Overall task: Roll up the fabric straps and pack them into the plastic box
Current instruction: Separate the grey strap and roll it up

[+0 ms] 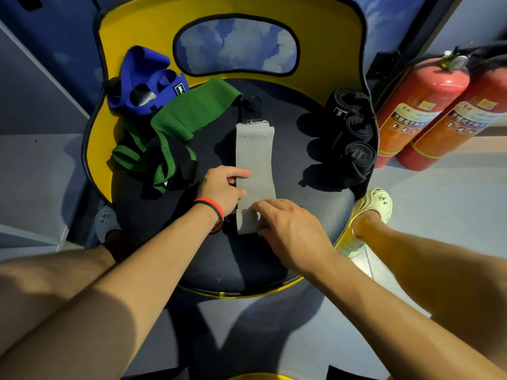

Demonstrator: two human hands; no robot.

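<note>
Left hand (222, 191) index extended, right hand (291, 229) palm down, fingers bent

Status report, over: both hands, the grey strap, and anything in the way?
Left hand presses grey strap at left edge; right hand pinches near end, first fold turned. Rest flat on seat. Path clear: green straps left, black rolls right.

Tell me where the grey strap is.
Head view, centre: the grey strap lies flat on the seat between the green strap, left, and the black rolls, right, the left hand and right hand on its near end.
</note>
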